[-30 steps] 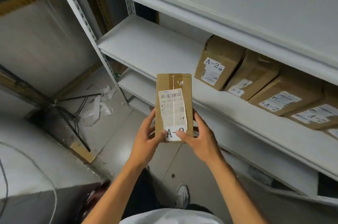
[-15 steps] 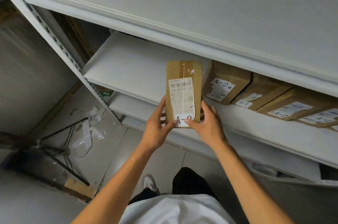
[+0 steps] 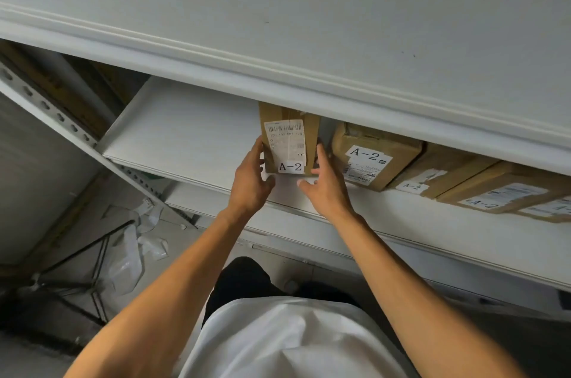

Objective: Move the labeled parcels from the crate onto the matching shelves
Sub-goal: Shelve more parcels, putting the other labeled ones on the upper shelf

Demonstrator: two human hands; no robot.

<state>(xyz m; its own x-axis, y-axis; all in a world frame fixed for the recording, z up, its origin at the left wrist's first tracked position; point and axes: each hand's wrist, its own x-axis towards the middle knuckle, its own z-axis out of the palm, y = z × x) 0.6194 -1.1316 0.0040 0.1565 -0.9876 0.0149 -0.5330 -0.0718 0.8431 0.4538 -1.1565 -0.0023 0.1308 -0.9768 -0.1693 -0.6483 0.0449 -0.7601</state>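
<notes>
A brown cardboard parcel with a white "A-2" label rests on the middle shelf, its far end under the shelf above. My left hand touches its left side and my right hand touches its right side, fingers fairly straight. Both thumbs lie below the parcel's near edge, off its face. Immediately to its right sits another "A-2" parcel, with more "A-2" parcels lined up further right. The crate is not in view.
The upper shelf board overhangs the parcels closely. A perforated upright post bounds the shelf's left end. Bare shelf surface lies left of the parcel. On the floor at the left are a black metal stand and crumpled plastic.
The parcel was carried up from chest height and set down on the middle shelf beside the other A-2 parcels. My thumbs have come off its label face.
</notes>
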